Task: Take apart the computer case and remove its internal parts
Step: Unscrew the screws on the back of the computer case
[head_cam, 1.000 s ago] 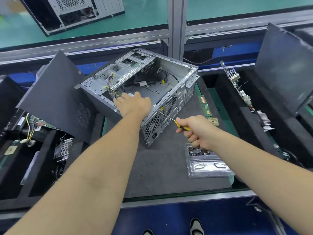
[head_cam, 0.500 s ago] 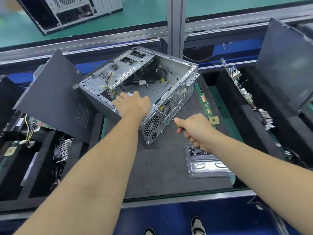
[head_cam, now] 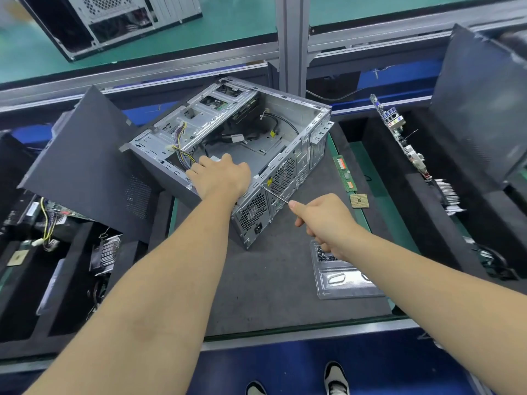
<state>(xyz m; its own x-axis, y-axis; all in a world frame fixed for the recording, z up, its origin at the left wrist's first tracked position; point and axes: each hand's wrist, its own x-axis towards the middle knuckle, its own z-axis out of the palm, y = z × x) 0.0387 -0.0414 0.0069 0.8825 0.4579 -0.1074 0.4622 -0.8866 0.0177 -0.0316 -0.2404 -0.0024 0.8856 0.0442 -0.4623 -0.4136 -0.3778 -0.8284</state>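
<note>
Right hand [head_cam: 322, 220] still grips the screwdriver [head_cam: 275, 196], handle now hidden; left hand [head_cam: 221, 176] fingers seemingly flat on the case [head_cam: 285, 178].

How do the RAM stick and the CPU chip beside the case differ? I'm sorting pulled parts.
The RAM stick is a long, narrow green strip; the CPU chip is a small gold-tan square. The RAM stick lies farther from the person, the CPU chip nearer, close to the right hand. Both lie flat and loose on the mat, right of the case.
</note>
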